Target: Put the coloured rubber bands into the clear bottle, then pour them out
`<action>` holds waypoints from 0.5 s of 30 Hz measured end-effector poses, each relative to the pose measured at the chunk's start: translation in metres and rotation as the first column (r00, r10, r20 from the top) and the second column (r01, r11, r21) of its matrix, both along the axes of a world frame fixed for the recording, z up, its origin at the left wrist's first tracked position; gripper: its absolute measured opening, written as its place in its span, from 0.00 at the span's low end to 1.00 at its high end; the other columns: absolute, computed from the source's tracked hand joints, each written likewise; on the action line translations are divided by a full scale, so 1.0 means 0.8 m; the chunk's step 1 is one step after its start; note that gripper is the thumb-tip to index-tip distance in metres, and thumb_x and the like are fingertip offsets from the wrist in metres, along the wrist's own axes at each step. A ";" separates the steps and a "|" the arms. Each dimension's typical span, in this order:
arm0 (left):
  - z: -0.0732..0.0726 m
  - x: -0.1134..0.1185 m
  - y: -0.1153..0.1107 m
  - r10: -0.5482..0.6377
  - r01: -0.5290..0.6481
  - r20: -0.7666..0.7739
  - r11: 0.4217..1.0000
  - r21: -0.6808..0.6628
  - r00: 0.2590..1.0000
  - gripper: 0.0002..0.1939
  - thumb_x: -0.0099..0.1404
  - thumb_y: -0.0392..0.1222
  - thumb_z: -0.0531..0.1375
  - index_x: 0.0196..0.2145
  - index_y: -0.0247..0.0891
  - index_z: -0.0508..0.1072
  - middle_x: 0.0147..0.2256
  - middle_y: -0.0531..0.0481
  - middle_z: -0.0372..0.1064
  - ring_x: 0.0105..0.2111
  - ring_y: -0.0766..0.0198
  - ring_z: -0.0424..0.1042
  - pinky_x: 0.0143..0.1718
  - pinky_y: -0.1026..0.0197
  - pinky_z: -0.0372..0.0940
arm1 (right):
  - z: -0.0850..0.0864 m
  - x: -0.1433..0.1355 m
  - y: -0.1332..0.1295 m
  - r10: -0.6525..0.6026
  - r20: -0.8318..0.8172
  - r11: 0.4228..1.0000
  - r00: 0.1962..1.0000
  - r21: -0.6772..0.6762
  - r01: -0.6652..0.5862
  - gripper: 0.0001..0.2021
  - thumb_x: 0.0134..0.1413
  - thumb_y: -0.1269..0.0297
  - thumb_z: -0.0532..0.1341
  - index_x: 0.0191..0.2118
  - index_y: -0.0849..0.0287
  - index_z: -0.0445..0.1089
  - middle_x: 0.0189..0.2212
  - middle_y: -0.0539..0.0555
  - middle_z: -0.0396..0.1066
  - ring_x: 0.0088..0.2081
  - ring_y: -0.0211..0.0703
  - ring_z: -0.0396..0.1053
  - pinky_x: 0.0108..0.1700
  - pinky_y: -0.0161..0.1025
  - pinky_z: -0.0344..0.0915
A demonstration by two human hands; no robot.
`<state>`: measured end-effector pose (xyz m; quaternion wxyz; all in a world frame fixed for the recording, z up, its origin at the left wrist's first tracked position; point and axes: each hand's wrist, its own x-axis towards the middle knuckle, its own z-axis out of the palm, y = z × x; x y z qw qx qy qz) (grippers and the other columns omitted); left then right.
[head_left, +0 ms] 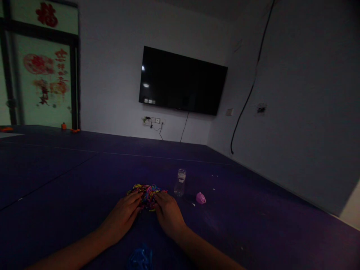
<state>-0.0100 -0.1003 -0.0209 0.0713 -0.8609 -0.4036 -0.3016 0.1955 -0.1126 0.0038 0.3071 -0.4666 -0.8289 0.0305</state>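
A heap of small multicoloured elastic bands lies on the purple tabletop in front of me. My left hand rests against the heap's left side, fingers stretched out. On the opposite side, my right hand touches the heap with its fingers extended, the tips partly over the bands. Just right of the heap stands an uncapped clear bottle with a small pale label. A pink cap lies on the table to the right of the bottle.
Close to me lies a crumpled blue plastic piece, cut off by the frame's bottom. Small white scraps are scattered near the cap. Orange items sit at the far left edge. Beyond are a wall-mounted television and a hanging black cable.
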 end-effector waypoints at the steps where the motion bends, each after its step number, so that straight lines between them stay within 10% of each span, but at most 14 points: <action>1: 0.000 0.000 0.000 0.007 -0.007 0.003 1.000 -0.005 1.000 0.18 0.66 0.40 0.49 0.51 0.40 0.69 0.54 0.46 0.65 0.55 0.56 0.63 0.55 0.48 0.61 | 0.000 0.000 -0.001 -0.002 -0.004 1.000 1.000 -0.001 0.002 0.16 0.56 0.72 0.51 0.48 0.59 0.69 0.48 0.57 0.69 0.50 0.47 0.65 0.53 0.44 0.59; 15: 0.012 0.000 -0.007 0.056 -0.059 0.085 0.998 0.036 0.995 0.17 0.66 0.41 0.48 0.45 0.42 0.74 0.47 0.47 0.72 0.49 0.56 0.69 0.51 0.47 0.65 | 0.003 -0.001 -0.004 0.009 -0.022 1.000 1.000 -0.020 -0.010 0.15 0.55 0.73 0.52 0.46 0.58 0.70 0.48 0.57 0.69 0.51 0.47 0.65 0.53 0.43 0.60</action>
